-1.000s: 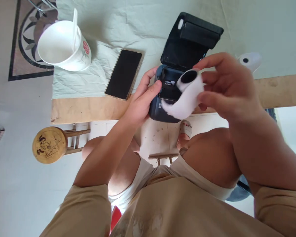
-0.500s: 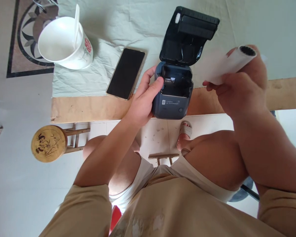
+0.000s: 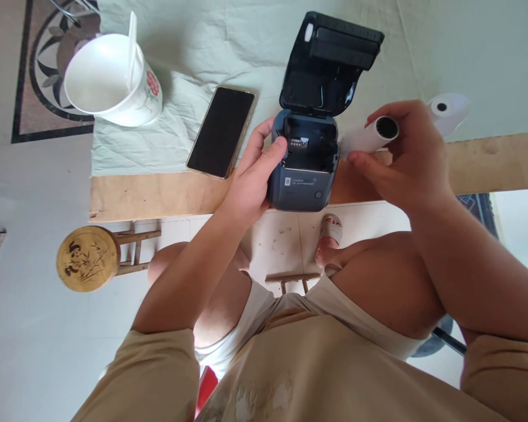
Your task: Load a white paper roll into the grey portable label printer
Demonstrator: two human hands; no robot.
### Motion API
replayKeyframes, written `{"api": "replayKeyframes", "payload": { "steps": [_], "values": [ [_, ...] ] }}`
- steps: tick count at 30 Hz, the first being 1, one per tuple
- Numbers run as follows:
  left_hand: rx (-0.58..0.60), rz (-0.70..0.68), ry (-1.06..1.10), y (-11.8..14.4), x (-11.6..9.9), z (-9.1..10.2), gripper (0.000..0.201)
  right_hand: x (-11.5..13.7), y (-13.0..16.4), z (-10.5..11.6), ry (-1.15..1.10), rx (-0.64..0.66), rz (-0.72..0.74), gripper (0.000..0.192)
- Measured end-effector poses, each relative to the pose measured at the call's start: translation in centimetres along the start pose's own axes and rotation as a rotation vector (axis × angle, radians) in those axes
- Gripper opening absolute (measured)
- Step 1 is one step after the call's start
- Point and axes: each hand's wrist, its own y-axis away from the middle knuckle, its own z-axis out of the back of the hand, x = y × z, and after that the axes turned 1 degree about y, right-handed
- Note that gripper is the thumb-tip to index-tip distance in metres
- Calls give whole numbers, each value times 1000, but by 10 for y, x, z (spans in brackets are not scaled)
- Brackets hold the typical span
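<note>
A small dark blue printer (image 3: 305,176) stands at the table's front edge with its black lid (image 3: 330,58) flipped up and its paper bay showing. My left hand (image 3: 255,176) grips the printer's left side, thumb on the bay's rim. My right hand (image 3: 407,155) holds a thin white paper roll (image 3: 369,138) just right of the printer, its hollow core end facing up. A second, fuller white paper roll (image 3: 446,111) lies on the table behind my right hand.
A black phone (image 3: 222,132) lies face up left of the printer on the pale green cloth (image 3: 229,35). A white flowered bowl (image 3: 114,82) with a spoon sits at the cloth's left end. A round wooden stool (image 3: 88,258) stands on the floor below.
My right hand has carried the thin roll from out at the right back down beside the printer. The fuller roll behind it is in view again. My left hand stayed on the printer.
</note>
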Motion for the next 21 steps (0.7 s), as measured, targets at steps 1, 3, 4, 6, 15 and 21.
{"api": "replayKeyframes", "payload": {
  "steps": [1,3,4,6,15,21],
  "values": [
    [-5,2,4,0,0,0,19,0,0,-1,73,18,-23,43],
    [-18,12,12,0,0,-1,19,1,1,-5,194,71,-78,47],
    [-25,15,15,0,-1,-1,19,2,2,-5,226,105,-101,50],
    [-28,18,13,0,-1,-1,19,3,5,-3,228,136,-77,60],
    [34,1,1,1,-1,2,20,-32,-9,55,501,-252,252,68],
    [46,-6,-15,0,0,3,21,-49,-20,45,521,-170,-196,67]
  ]
}}
